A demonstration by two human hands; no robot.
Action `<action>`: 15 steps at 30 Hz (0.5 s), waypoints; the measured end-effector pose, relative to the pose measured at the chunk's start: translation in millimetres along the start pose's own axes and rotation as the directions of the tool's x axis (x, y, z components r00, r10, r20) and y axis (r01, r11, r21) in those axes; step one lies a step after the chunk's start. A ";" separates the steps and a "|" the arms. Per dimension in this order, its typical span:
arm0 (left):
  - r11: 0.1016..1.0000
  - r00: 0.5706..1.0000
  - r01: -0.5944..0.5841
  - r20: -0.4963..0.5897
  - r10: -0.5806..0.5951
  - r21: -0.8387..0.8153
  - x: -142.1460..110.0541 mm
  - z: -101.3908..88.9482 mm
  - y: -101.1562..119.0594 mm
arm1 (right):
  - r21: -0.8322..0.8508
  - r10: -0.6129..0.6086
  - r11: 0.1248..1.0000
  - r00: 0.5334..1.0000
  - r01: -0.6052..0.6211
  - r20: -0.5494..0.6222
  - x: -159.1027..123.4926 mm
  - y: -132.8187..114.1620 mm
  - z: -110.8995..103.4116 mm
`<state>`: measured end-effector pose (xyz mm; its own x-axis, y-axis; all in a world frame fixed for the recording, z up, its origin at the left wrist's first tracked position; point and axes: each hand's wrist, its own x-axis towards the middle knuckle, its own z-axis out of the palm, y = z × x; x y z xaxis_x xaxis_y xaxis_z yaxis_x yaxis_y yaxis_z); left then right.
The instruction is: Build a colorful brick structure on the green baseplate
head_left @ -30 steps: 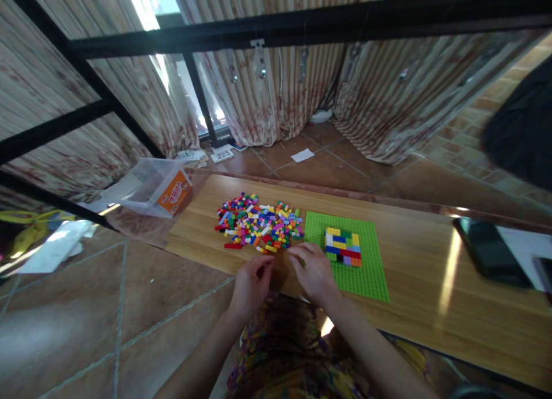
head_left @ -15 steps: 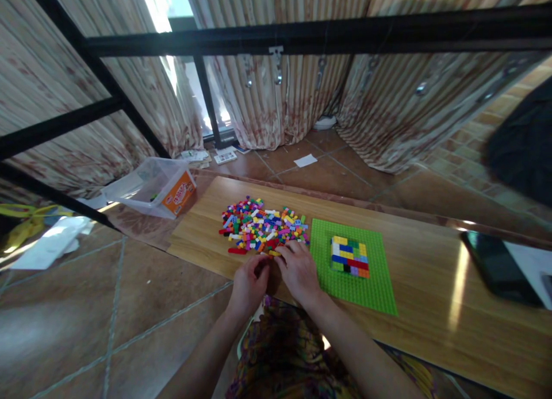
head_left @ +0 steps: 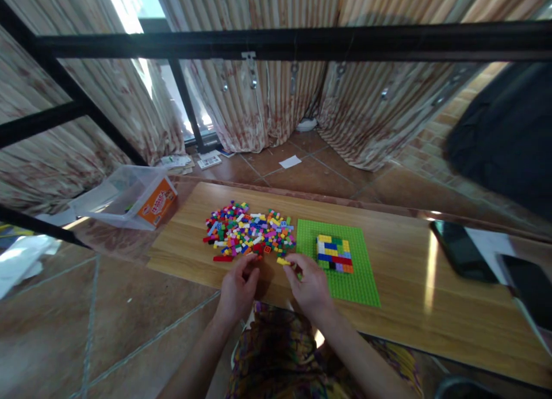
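Note:
A pile of small coloured bricks [head_left: 248, 235] lies on the wooden tabletop [head_left: 414, 313]. To its right is a green baseplate [head_left: 359, 284] carrying a low block of yellow, blue, red and orange bricks [head_left: 334, 253]. My left hand [head_left: 238, 288] rests at the near edge of the pile with its fingers curled; what they hold is hidden. My right hand [head_left: 309, 283] sits between the pile and the baseplate, its fingertips pinched at a small yellow brick [head_left: 283, 261]. A long red brick [head_left: 222, 259] lies loose at the pile's left front.
A clear plastic box with an orange label [head_left: 133, 198] lies tipped beyond the table's left end. A dark phone [head_left: 461, 250] and another dark device [head_left: 532, 284] lie at the right. Black metal bars [head_left: 276, 42] cross overhead, before curtains. Dark cloth [head_left: 509, 134] hangs at right.
Both hands went forward to the pile's edge, then drew slightly back. The right hand now has a yellow brick at its fingertips. The view has swung, so everything sits further left.

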<state>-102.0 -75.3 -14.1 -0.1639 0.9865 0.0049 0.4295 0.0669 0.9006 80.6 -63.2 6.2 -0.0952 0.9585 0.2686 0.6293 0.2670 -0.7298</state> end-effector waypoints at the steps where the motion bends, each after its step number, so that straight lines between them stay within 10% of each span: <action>1: 1.000 1.000 -0.004 -0.001 0.004 0.010 0.9 0.0 -0.1 | 0.012 0.037 0.999 0.999 -0.037 -0.010 -2.7 3.2 -7.0; 15: 0.984 0.988 -0.146 -0.028 0.150 0.104 5.3 7.2 22.4 | -0.042 0.225 0.967 0.918 -0.252 -0.327 -12.1 71.7 -82.2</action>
<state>-86.9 -67.5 3.0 -0.1224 0.9808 0.1518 0.5389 -0.0627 0.8400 190.2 -63.8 2.3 0.3067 0.9072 0.2878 0.6648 0.0122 -0.7470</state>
